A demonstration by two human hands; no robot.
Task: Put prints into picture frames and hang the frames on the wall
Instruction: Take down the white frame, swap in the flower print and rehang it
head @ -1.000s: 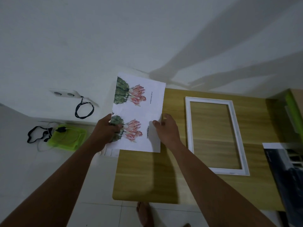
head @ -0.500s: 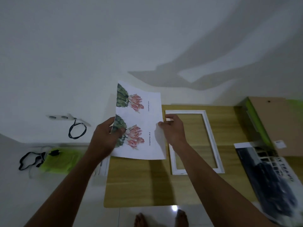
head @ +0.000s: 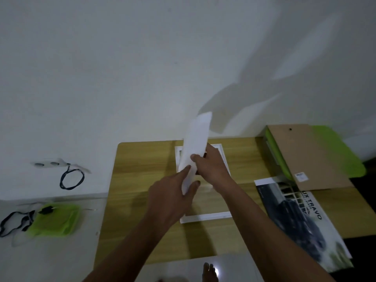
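I hold the flower print (head: 196, 143) nearly upright, turned so only its blank white back shows. My left hand (head: 173, 196) pinches its lower edge and my right hand (head: 211, 165) grips its right side. Both hands hover over the empty white picture frame (head: 205, 217), which lies flat on the low wooden table (head: 142, 180). The printed side is hidden from me.
A dark car poster (head: 301, 218) lies at the table's right edge. A brown cardboard backing (head: 305, 157) rests on a green box (head: 337, 151) at the back right. On the floor to the left sit a green container (head: 55, 222) and black cables (head: 71, 178). My toes (head: 209, 271) show below.
The print swung from facing me to edge-on with its blank back showing, and moved right over the frame. Both hands followed it; the view shifted right and down.
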